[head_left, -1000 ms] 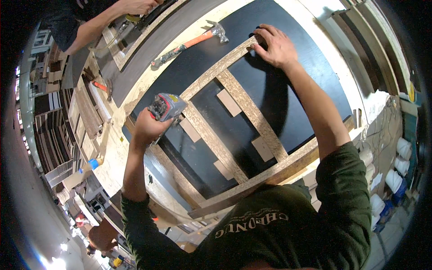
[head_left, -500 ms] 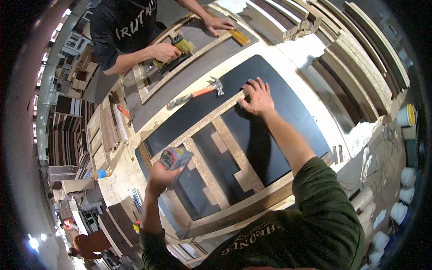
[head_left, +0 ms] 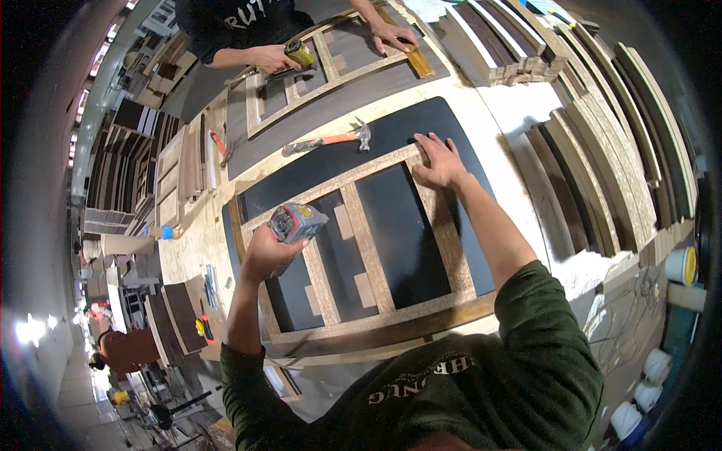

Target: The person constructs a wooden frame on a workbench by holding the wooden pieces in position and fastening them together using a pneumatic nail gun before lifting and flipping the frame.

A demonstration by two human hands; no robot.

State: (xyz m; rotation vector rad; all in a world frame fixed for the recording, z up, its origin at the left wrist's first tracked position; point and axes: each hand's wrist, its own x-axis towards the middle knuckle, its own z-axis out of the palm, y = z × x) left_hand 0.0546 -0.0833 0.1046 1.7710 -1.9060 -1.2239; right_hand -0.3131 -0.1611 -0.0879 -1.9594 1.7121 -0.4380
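Observation:
My left hand (head_left: 269,254) is closed round a grey and red nail gun (head_left: 299,223), held above the left end of a wooden frame. This frame (head_left: 370,252), built of chipboard strips with several crosspieces and small blocks, lies on a dark panel (head_left: 406,120). At the frame's far right corner my right hand (head_left: 444,163) rests on the wood, fingers stretched out and holding no tool. A claw hammer (head_left: 329,140) with an orange and dark handle lies along the panel's far edge. What the nail gun's nose touches is hidden.
Across the table a person works a yellow and black nail gun (head_left: 298,54) over a second wooden frame (head_left: 263,120). Stacked boards (head_left: 594,173) line the right side. Another hammer (head_left: 219,144) lies at the left. White buckets (head_left: 659,365) stand at the lower right.
My view has shifted a little. My right hand's fingers now lie flatter on the frame's corner. The other person's nail gun has moved away from me along the second frame.

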